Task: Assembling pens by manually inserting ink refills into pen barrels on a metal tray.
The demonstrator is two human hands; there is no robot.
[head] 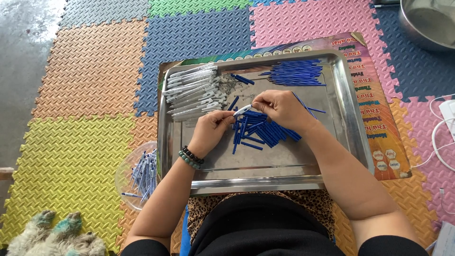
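A steel tray rests on my lap. My left hand grips a clear pen barrel at its near end. My right hand pinches the barrel's far tip, and a thin blue refill sticks out behind its fingers. Under both hands lies a loose heap of short blue pen caps. A row of clear barrels lies at the tray's upper left, and a bundle of blue refills at its upper right.
A clear plastic bowl with several finished pens stands on the foam mat left of the tray. A printed cardboard sheet lies under the tray. A steel basin sits top right, white cables at right, a furry animal bottom left.
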